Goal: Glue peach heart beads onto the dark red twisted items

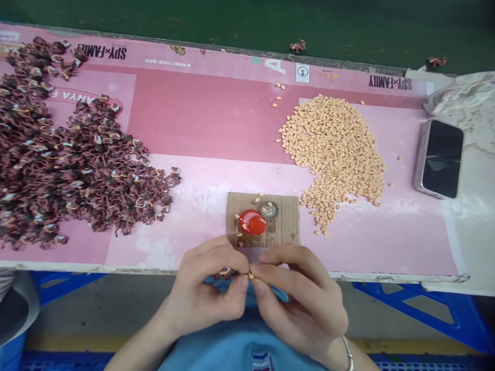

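Just off the table's near edge, my left hand (pixel 211 283) is closed on a small maroon figure (pixel 226 273), mostly hidden by the fingers. My right hand (pixel 303 296) pinches a tiny tan piece (pixel 251 276), its fingertips meeting those of the left. Beyond the hands, a cardboard square (pixel 288 221) bears a red glossy dish-like thing (pixel 253 222) and a bottle cap (pixel 269 209), with a few tan bits around them. A wide heap of maroon figures (pixel 77 170) spreads over the left side. Right of the cardboard lies a pile of tan pieces (pixel 336 149).
A phone (pixel 443 158) rests at the right, with crumpled paper or plastic (pixel 460 98) behind it. Pink printed sheets (pixel 201 113) cover the table. Two maroon pieces lie on the green surface (pixel 240 23) at the back. Blue supports (pixel 433 309) show below the table edge.
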Tool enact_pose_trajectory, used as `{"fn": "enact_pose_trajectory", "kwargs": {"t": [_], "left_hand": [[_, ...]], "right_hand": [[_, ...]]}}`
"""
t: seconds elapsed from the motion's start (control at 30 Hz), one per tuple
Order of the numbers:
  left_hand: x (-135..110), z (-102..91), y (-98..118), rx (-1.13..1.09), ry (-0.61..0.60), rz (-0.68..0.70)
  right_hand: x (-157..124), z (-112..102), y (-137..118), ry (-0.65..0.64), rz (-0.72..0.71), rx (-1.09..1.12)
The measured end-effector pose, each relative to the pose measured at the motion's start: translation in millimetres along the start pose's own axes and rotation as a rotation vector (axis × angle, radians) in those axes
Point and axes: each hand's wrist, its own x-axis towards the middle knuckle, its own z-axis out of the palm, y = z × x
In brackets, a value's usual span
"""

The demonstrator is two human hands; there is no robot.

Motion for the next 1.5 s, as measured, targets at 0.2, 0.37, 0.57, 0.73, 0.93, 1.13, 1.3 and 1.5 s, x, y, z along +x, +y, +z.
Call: {"fn": "enact_pose_trajectory", "kwargs": {"t": [0.2,0.37,0.57,0.73,0.93,1.13,1.3,1.5], "left_hand": [[-2,3.3,-1,-0.025,0.008,0.022],[-3,5.0,1,-0.136,0.03,-0.044],[-2,1.2,-2,-0.649,-0.141,-0.486],[-7,-0.7,-1,-0.863,-0.295,-0.739],[-2,-6.2,6,-0.966,-0.359,-0.861],[5,-6.2,9,-0.888,-0.425,-0.844],[-1,-17.4,18,-0.568,-0.274,-0.665],[-14,-27.3,20,-0.156,-0.054,-0.421]], "right_hand": [[0,2,-4,-0.025,0.027,0.041],[2,1,-2,-0.073,0.011,0.067],[10,-9,16,-0.176,-0.099,0.243],[12,-20,18,-0.316,-0.164,0.23],[14,-18,10,-0.224,-0.241,0.074],[23,-24,7,-0.336,-0.293,-0.027],[23,-27,23,-0.238,-0.164,-0.041],[30,-24,48,-0.246,-0.162,-0.289]]}}
